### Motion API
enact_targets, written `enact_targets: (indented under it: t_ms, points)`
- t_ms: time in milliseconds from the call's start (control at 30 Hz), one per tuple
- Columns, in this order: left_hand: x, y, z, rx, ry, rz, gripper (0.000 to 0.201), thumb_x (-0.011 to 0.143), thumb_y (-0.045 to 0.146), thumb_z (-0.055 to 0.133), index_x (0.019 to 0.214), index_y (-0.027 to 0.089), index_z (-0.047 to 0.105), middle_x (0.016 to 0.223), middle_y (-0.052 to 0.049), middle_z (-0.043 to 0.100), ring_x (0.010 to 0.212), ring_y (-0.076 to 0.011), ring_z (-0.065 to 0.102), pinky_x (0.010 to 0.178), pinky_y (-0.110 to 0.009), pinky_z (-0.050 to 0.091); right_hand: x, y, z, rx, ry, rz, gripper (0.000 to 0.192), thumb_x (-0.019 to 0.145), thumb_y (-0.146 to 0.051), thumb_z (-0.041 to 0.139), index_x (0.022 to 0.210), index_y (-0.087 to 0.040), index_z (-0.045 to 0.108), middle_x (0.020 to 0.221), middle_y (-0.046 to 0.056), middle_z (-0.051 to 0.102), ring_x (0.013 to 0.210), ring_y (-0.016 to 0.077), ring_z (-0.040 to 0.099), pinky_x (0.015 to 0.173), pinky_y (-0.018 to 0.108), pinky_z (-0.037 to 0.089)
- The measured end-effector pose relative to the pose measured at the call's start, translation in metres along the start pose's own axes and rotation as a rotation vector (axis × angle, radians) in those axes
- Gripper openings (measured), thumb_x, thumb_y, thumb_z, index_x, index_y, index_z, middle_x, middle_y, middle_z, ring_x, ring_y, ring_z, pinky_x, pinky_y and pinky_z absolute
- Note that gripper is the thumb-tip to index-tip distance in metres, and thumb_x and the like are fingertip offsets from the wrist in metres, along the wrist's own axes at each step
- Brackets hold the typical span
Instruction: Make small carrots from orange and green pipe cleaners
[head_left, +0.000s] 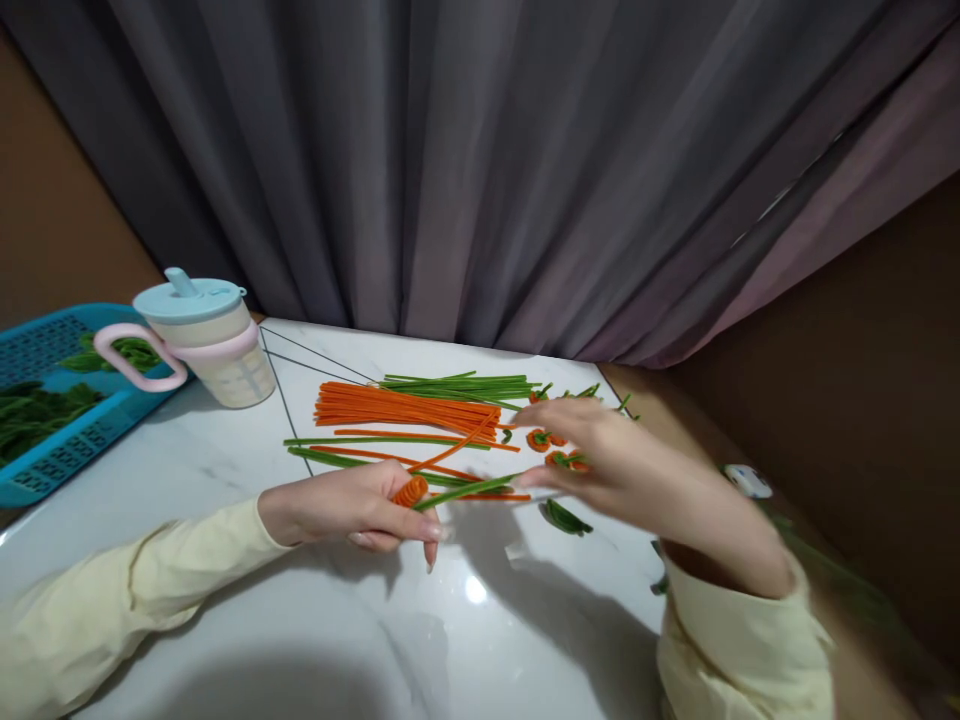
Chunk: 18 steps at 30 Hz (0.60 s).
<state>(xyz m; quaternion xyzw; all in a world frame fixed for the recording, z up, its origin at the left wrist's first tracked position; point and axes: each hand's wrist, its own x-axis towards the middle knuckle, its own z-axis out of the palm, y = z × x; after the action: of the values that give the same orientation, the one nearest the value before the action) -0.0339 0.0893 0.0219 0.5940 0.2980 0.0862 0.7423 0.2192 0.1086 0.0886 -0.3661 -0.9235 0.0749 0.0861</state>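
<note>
My left hand [375,505] is closed around a coiled orange pipe cleaner [410,491], whose straight tail rises up and to the right. A green pipe cleaner [472,491] sticks out from the same fingers toward the right. My right hand [607,460] hovers at its far end, thumb and fingers spread apart; I cannot tell whether the thumb touches the tip. Beneath and beyond the hands lie a bundle of orange pipe cleaners [397,405], a bundle of green pipe cleaners [465,386] and several loose ones. Small coiled orange pieces with green tops [538,440] lie partly behind my right hand.
At the left stands a cup [236,380] with a blue lid and pink handle. Beside it, a blue basket [82,450] holds green bundles. Short dark green pieces [566,517] lie on the white marbled table [450,640]. A grey curtain [450,180] hangs behind.
</note>
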Motion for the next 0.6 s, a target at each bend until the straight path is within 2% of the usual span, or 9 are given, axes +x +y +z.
enact_targets:
  t_ms: [33, 100, 167, 200, 267, 333, 400, 467, 600]
  points:
    - [0.0, 0.0, 0.0, 0.008, 0.008, 0.001, 0.028, 0.084, 0.035, 0.057, 0.075, 0.011, 0.068, 0.035, 0.01, 0.028, 0.031, -0.004, 0.017, 0.032, -0.02, 0.009, 0.009, -0.008, 0.008, 0.074, -0.084, -0.084, 0.025, 0.084, -0.032, 0.061, 0.103, -0.016, 0.059, 0.097, 0.01, 0.066, 0.088, 0.0214, 0.062, 0.075, 0.03, 0.046]
    - [-0.001, -0.001, 0.001, 0.026, 0.03, -0.002, 0.029, 0.084, 0.037, 0.058, 0.075, 0.011, 0.067, 0.036, 0.01, 0.028, 0.032, -0.0041, 0.018, 0.033, -0.02, 0.01, 0.021, -0.023, 0.02, 0.164, -0.26, -0.129, 0.012, 0.087, -0.023, 0.056, 0.096, -0.017, 0.061, 0.084, 0.004, 0.066, 0.072, 0.0148, 0.061, 0.061, 0.022, 0.043]
    - [-0.002, 0.0, 0.001, 0.018, 0.059, -0.004, 0.029, 0.083, 0.039, 0.06, 0.077, 0.011, 0.064, 0.039, 0.01, 0.029, 0.034, -0.0042, 0.019, 0.034, -0.019, 0.011, 0.026, -0.03, 0.022, 0.175, -0.346, -0.15, 0.013, 0.087, -0.012, 0.05, 0.093, -0.016, 0.062, 0.072, 0.0, 0.064, 0.06, 0.0115, 0.057, 0.053, 0.019, 0.037]
    - [-0.003, 0.001, 0.001, -0.012, 0.069, 0.0, 0.03, 0.082, 0.042, 0.061, 0.081, 0.012, 0.062, 0.041, 0.01, 0.029, 0.036, -0.0043, 0.02, 0.035, -0.019, 0.011, 0.024, -0.032, 0.02, 0.163, -0.345, -0.158, 0.017, 0.086, -0.008, 0.048, 0.092, -0.016, 0.062, 0.069, 0.0, 0.063, 0.058, 0.0108, 0.056, 0.052, 0.018, 0.035]
    - [-0.005, 0.002, 0.002, -0.12, 0.068, 0.023, 0.037, 0.08, 0.05, 0.06, 0.091, 0.015, 0.056, 0.046, 0.01, 0.03, 0.038, -0.0047, 0.018, 0.036, -0.018, 0.011, 0.017, -0.029, 0.014, 0.119, -0.269, -0.146, 0.023, 0.084, -0.004, 0.045, 0.092, -0.016, 0.063, 0.069, 0.001, 0.063, 0.057, 0.0106, 0.055, 0.052, 0.019, 0.034]
    - [-0.005, 0.002, 0.003, -0.24, 0.071, 0.037, 0.043, 0.082, 0.059, 0.051, 0.095, 0.018, 0.049, 0.049, 0.01, 0.03, 0.039, -0.005, 0.014, 0.035, -0.017, 0.009, 0.007, -0.023, 0.006, 0.06, -0.143, -0.088, 0.027, 0.082, -0.002, 0.042, 0.089, -0.017, 0.063, 0.07, 0.002, 0.064, 0.057, 0.0112, 0.056, 0.053, 0.019, 0.034]
    - [-0.006, 0.002, 0.003, -0.314, 0.089, 0.024, 0.044, 0.085, 0.062, 0.042, 0.088, 0.018, 0.048, 0.049, 0.01, 0.029, 0.039, -0.005, 0.01, 0.034, -0.018, 0.006, -0.001, -0.017, 0.001, 0.023, -0.042, -0.057, 0.029, 0.082, -0.001, 0.04, 0.086, -0.017, 0.063, 0.07, 0.004, 0.065, 0.058, 0.0123, 0.057, 0.054, 0.02, 0.036]
    - [-0.006, 0.002, 0.003, -0.341, 0.107, -0.001, 0.043, 0.087, 0.059, 0.042, 0.075, 0.017, 0.046, 0.048, 0.009, 0.026, 0.039, -0.0047, 0.009, 0.034, -0.018, 0.005, -0.005, -0.014, -0.002, 0.021, 0.016, -0.069, 0.029, 0.082, -0.003, 0.039, 0.085, -0.018, 0.064, 0.07, 0.004, 0.065, 0.059, 0.0131, 0.057, 0.055, 0.021, 0.037]
    - [-0.006, 0.002, 0.002, -0.351, 0.054, -0.01, 0.049, 0.086, 0.055, 0.047, 0.058, 0.018, 0.035, 0.046, 0.009, 0.021, 0.038, -0.0038, 0.009, 0.034, -0.018, 0.004, -0.003, -0.017, -0.001, 0.035, 0.049, -0.088, 0.03, 0.081, -0.003, 0.039, 0.084, -0.019, 0.065, 0.068, 0.003, 0.064, 0.058, 0.0128, 0.057, 0.055, 0.02, 0.038]
